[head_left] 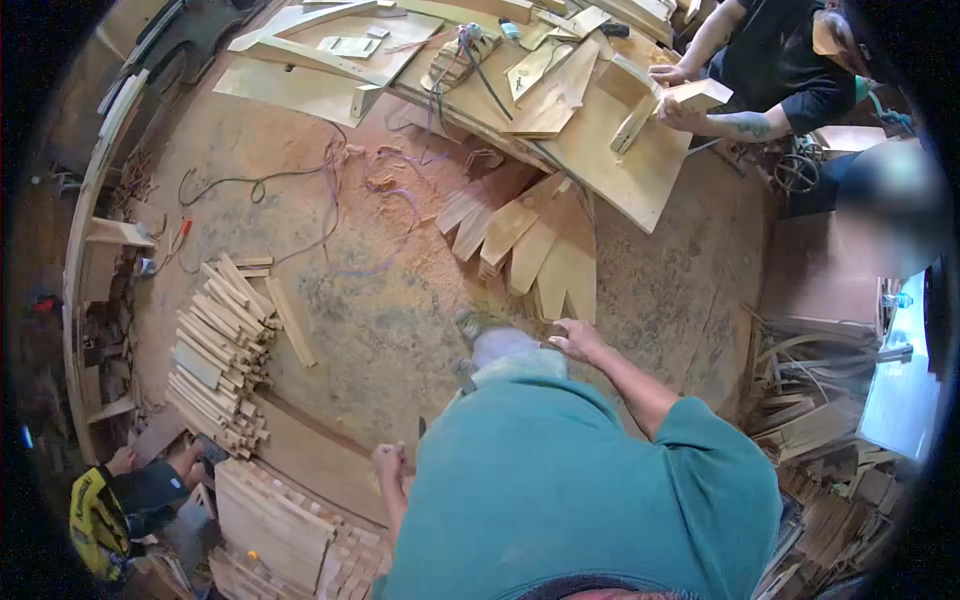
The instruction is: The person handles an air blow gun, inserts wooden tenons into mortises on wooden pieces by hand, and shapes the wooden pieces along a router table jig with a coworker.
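Observation:
My left hand hangs low beside my green shirt, fingers curled closed; what they hold, if anything, I cannot make out. Farther forward, my right hand is held out with its fingers loosely bent and apart, and nothing shows in it. The nearest things to it are pointed wooden boards, fanned out in overlapping layers beyond it. A stack of narrow wood strips lies on the floor to the left of my body.
A workbench across the front carries cut panels and a corded tool. A co-worker's hands hold a wooden piece there. Cords trail over the sawdust-covered floor. Another person is low at the left, near stacked boards. Scrap wood lies right.

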A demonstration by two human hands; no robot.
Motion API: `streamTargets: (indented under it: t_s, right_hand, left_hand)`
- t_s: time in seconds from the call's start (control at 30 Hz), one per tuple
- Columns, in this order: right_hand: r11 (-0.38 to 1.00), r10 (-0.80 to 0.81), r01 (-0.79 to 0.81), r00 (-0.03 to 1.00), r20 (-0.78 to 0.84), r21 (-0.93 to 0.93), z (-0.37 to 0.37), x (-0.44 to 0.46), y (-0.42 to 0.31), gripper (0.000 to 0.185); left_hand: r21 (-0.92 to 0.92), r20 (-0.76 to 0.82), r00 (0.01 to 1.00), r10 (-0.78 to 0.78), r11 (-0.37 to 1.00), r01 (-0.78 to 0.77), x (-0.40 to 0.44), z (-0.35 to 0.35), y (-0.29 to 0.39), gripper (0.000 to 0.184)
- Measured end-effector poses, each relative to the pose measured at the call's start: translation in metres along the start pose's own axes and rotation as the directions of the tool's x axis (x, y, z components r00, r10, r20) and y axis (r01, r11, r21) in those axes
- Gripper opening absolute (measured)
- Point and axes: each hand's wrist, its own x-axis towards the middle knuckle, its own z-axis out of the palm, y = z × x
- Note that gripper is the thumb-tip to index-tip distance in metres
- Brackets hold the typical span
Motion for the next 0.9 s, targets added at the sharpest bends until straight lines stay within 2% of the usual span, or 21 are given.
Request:
streamTargets:
  t_s: [0.1, 0.13, 0.2, 0.23, 0.33, 0.37, 0.43, 0.53, 0.6, 0.67, 0.7, 0.73, 0.77, 0.8, 0.83, 0.87, 0.9]
  right_hand:
    - [0.996, -0.071, 0.070, 0.997, 0.003, 0.058, 0.001, 0.040, -0.028, 0.055]
    - [0.990, -0.086, 0.086, 0.996, -0.003, 0.116, -0.004, 0.053, -0.042, 0.056]
    - [0.983, -0.143, 0.148, 0.988, -0.056, 0.105, -0.011, 0.087, -0.059, 0.056]
    - [0.981, -0.161, 0.168, 0.984, -0.076, 0.101, -0.010, 0.095, -0.066, 0.055]
    - [0.980, -0.086, 0.112, 0.984, -0.158, 0.162, -0.023, 0.115, -0.089, 0.053]
    - [0.985, -0.111, 0.135, 0.973, -0.203, 0.109, -0.025, 0.121, -0.094, 0.051]
    - [0.983, -0.041, 0.064, 0.990, -0.137, 0.171, -0.030, 0.129, -0.101, 0.058]
    - [0.980, 0.021, 0.027, 0.970, -0.241, 0.197, -0.015, 0.132, -0.097, 0.055]
    - [0.974, 0.107, -0.037, 0.945, -0.310, 0.224, -0.001, 0.124, -0.106, 0.051]
    - [0.950, 0.221, -0.131, 0.923, -0.314, 0.285, 0.012, 0.113, -0.122, 0.050]
    - [0.932, 0.281, -0.178, 0.905, -0.321, 0.315, 0.015, 0.108, -0.129, 0.049]
    - [0.935, 0.296, -0.195, 0.890, -0.348, 0.296, 0.025, 0.107, -0.131, 0.048]
    - [0.923, 0.329, -0.223, 0.881, -0.341, 0.314, 0.027, 0.103, -0.146, 0.048]
    - [0.909, 0.365, -0.252, 0.868, -0.338, 0.332, 0.025, 0.100, -0.157, 0.048]
    - [0.893, 0.401, -0.283, 0.852, -0.336, 0.350, 0.025, 0.097, -0.165, 0.048]
    - [0.891, 0.385, -0.225, 0.836, -0.392, 0.395, 0.039, 0.102, -0.160, 0.049]
    - [0.876, 0.415, -0.249, 0.826, -0.383, 0.412, 0.039, 0.097, -0.168, 0.050]
  left_hand:
    - [-0.241, 0.037, 0.998, 0.053, 0.969, -0.043, 0.015, -0.020, -0.004, 0.031]
    - [-0.134, 0.032, 0.996, 0.078, 0.988, -0.073, 0.021, -0.026, -0.005, 0.029]
    - [0.078, 0.035, 0.990, 0.137, 0.987, -0.140, 0.040, -0.035, -0.007, 0.028]
    - [0.193, 0.028, 0.993, 0.117, 0.974, -0.121, 0.060, -0.042, -0.027, 0.027]
    - [0.394, 0.069, 0.988, 0.135, 0.907, -0.152, 0.111, -0.048, -0.031, 0.026]
    - [0.423, 0.091, 0.984, 0.152, 0.889, -0.176, 0.126, -0.048, -0.022, 0.026]
    - [0.466, 0.143, 0.974, 0.174, 0.857, -0.222, 0.156, -0.053, 0.000, 0.027]
    - [0.522, 0.258, 0.944, 0.207, 0.792, -0.316, 0.208, -0.068, 0.032, 0.029]
    - [0.579, 0.369, 0.894, 0.255, 0.689, -0.435, 0.252, -0.083, 0.056, 0.032]
    - [0.625, 0.511, 0.808, 0.293, 0.518, -0.584, 0.299, -0.099, 0.083, 0.034]
    - [0.616, 0.559, 0.775, 0.296, 0.477, -0.627, 0.321, -0.104, 0.101, 0.036]
    - [0.593, 0.597, 0.752, 0.280, 0.477, -0.649, 0.342, -0.109, 0.120, 0.037]
    - [0.483, 0.541, 0.812, 0.220, 0.709, -0.514, 0.352, -0.114, 0.140, 0.032]
    - [0.325, 0.478, 0.864, 0.159, 0.882, -0.342, 0.361, -0.119, 0.162, 0.028]
    - [0.142, 0.442, 0.895, 0.066, 0.980, -0.143, 0.368, -0.120, 0.181, 0.026]
    - [0.114, 0.429, 0.900, 0.072, 0.985, -0.133, 0.372, -0.124, 0.200, 0.023]
    - [0.085, 0.418, 0.905, 0.078, 0.989, -0.124, 0.373, -0.127, 0.219, 0.020]
